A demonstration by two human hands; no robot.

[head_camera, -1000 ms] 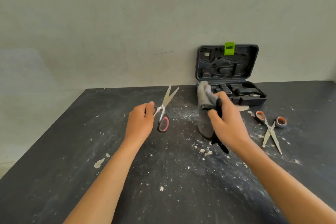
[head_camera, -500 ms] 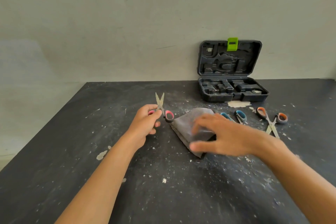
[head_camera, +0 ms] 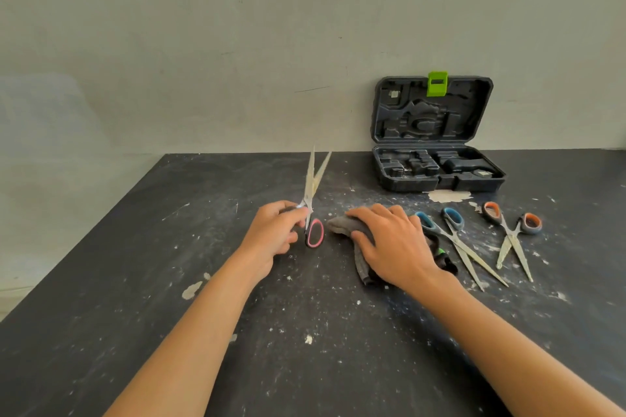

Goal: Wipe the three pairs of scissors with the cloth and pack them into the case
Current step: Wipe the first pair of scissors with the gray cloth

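Observation:
My left hand (head_camera: 276, 237) grips the pink-handled scissors (head_camera: 313, 200) by one handle loop, blades slightly apart and pointing up and away. My right hand (head_camera: 389, 244) lies on the grey cloth (head_camera: 342, 225), fingers bent over it, pressing it onto the table. Just right of the cloth lie the blue-handled scissors (head_camera: 455, 240), blades apart and pointing toward me. Further right are the orange-handled scissors (head_camera: 511, 234), also spread. The dark case (head_camera: 437, 173) stands open at the back against the wall, its lid (head_camera: 430, 112) upright with a green latch.
The black table (head_camera: 305, 332) is speckled with white dust and dried paint flecks. A pale patch (head_camera: 447, 195) lies in front of the case. The table's left edge runs diagonally at the left. A plain wall stands behind.
My right hand brought the cloth down from the air onto the table and now lies on it. My left hand raised the pink scissors so the blades point up.

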